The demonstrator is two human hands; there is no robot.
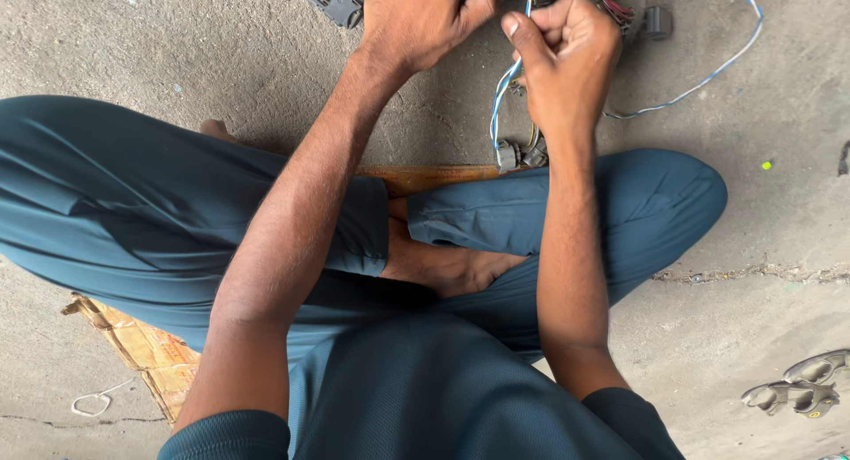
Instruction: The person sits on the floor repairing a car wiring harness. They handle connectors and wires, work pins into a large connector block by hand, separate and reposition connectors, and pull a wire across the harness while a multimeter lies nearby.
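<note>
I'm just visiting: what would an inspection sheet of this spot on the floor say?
Surface: rough grey concrete floor, cracked; flattened cardboard under the seated person.
Job's things: blue-and-white wire pinched in the right hand; grey plug hanging at its end.
Clutter: white loop of string; sandals.
Hands: left hand at a dark wiring bundle, grip hidden.
Cables: wire trails right across the floor.
Surroundings: nothing seen.
</note>
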